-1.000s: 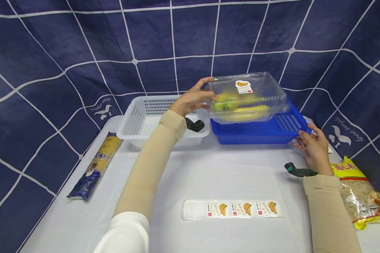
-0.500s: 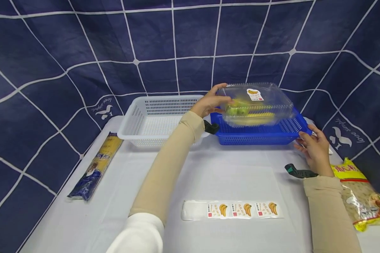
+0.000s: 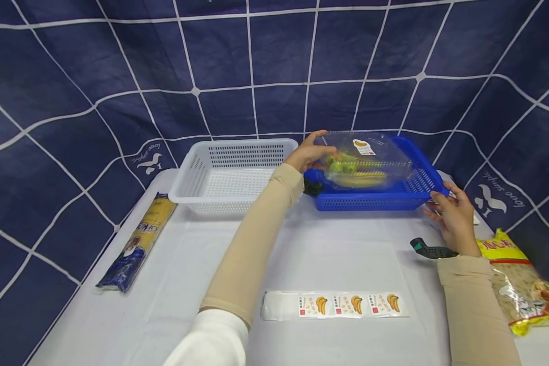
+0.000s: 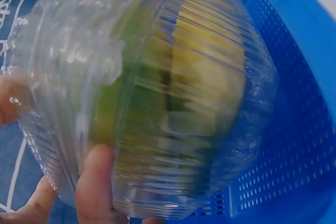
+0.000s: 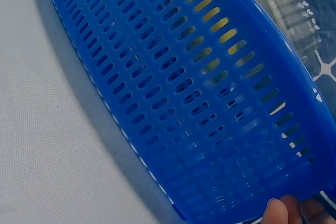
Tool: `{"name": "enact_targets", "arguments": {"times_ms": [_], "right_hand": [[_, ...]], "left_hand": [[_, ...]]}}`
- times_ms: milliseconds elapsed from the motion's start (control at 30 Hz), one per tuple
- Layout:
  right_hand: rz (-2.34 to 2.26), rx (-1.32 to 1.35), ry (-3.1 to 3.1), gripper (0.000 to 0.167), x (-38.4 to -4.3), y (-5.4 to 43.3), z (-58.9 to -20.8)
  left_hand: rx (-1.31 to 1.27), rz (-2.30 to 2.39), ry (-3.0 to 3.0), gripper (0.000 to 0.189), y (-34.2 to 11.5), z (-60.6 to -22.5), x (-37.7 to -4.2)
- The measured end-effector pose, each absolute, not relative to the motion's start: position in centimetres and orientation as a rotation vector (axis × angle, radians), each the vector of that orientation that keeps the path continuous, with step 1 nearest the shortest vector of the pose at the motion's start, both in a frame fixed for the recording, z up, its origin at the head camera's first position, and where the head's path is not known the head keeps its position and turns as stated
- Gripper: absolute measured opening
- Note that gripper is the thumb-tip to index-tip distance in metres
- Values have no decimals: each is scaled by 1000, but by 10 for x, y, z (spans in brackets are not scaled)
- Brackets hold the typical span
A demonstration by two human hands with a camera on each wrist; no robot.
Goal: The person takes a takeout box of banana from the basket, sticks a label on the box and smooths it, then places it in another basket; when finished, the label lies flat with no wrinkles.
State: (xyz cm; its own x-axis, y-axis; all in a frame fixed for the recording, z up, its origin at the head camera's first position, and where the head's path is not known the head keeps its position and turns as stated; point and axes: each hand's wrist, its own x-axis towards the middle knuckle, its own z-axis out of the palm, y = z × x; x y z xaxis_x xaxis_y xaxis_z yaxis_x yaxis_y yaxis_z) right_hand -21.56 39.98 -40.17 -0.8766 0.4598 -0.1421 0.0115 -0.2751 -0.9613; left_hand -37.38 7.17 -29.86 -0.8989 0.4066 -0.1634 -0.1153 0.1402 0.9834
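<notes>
My left hand [image 3: 308,152] grips the left end of a clear plastic clamshell box [image 3: 384,147], thumb and fingers spread around its end. Green and yellow fruit [image 4: 205,66] shows through the plastic, and a banana sticker [image 3: 363,147] is on the lid. The box sits low within the rim of the blue perforated basket [image 3: 361,204], tilted a little. At the basket's right front corner my right hand [image 3: 457,218] pinches the rim, with its fingertips [image 5: 276,212] at the edge in the right wrist view.
Left of the blue basket stands a white perforated basket [image 3: 224,206]. A pasta packet [image 3: 139,241] lies at the table's left side, and a yellow-topped food bag [image 3: 521,279] at the right. A strip of banana stickers [image 3: 336,305] lies in front. Dark blue gridded cloth [image 3: 274,61] hangs behind.
The left hand has carried the clamshell box right and down, from above the gap between the baskets into the blue basket. The right hand has stayed at the basket's corner.
</notes>
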Motion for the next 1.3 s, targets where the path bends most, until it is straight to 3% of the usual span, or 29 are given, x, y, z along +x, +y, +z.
{"name": "enact_targets", "arguments": {"times_ms": [800, 1300], "right_hand": [[2238, -560, -1699, 62, -216, 401, -404], [2245, -559, -1695, 59, -214, 399, -401]], "left_hand": [[237, 1667, 2259, 92, 90, -309, -362], [148, 1700, 2282, 89, 99, -320, -369]]}}
